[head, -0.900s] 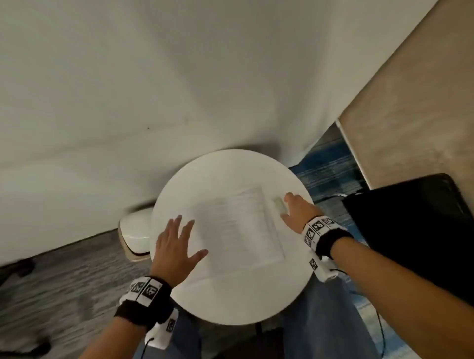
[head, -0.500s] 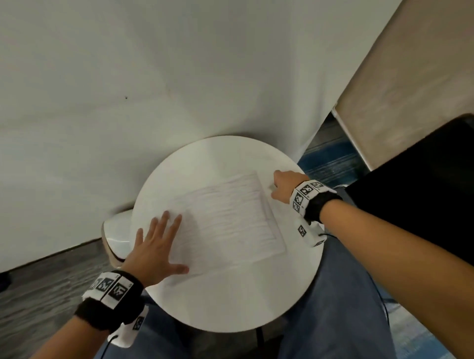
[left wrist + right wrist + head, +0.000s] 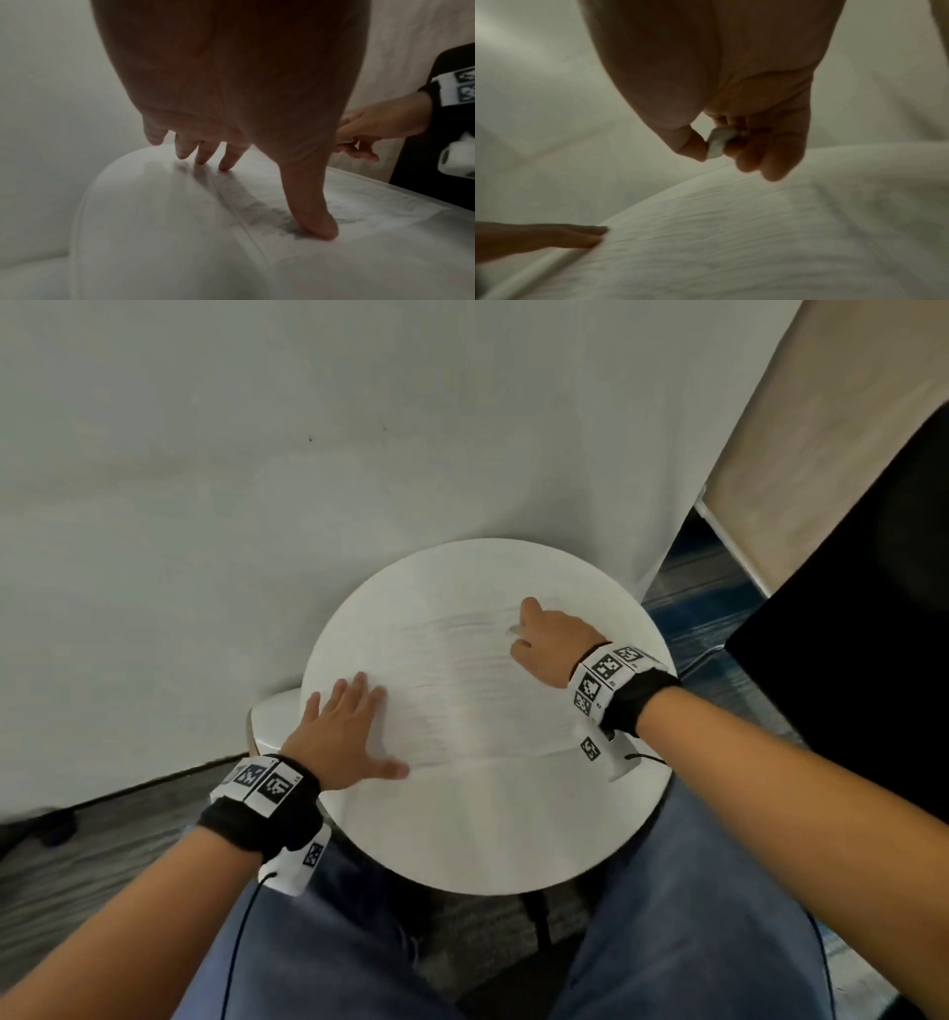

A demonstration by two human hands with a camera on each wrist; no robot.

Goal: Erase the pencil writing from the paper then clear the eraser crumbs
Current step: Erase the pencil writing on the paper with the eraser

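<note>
A sheet of paper [image 3: 477,690] with faint pencil lines lies on the round white table [image 3: 488,834]. My left hand [image 3: 344,731] lies flat with spread fingers on the paper's left edge, thumb [image 3: 313,219] pressing on the writing. My right hand [image 3: 544,644] is over the paper's far right part, pinching a small white eraser [image 3: 718,142] between thumb and fingers just above the sheet [image 3: 731,243]. In the head view the eraser is hidden under the hand. No crumbs are discernible.
A white wall stands right behind the table. A white stool or seat [image 3: 272,721] sits low at the table's left. A black chair back [image 3: 873,618] is at the right. My legs in blue jeans [image 3: 693,916] are under the table's near edge.
My right hand took the eraser from beside the paper's right edge and moved left over the sheet. My left hand stayed flat on the left edge. The head view shifted.
</note>
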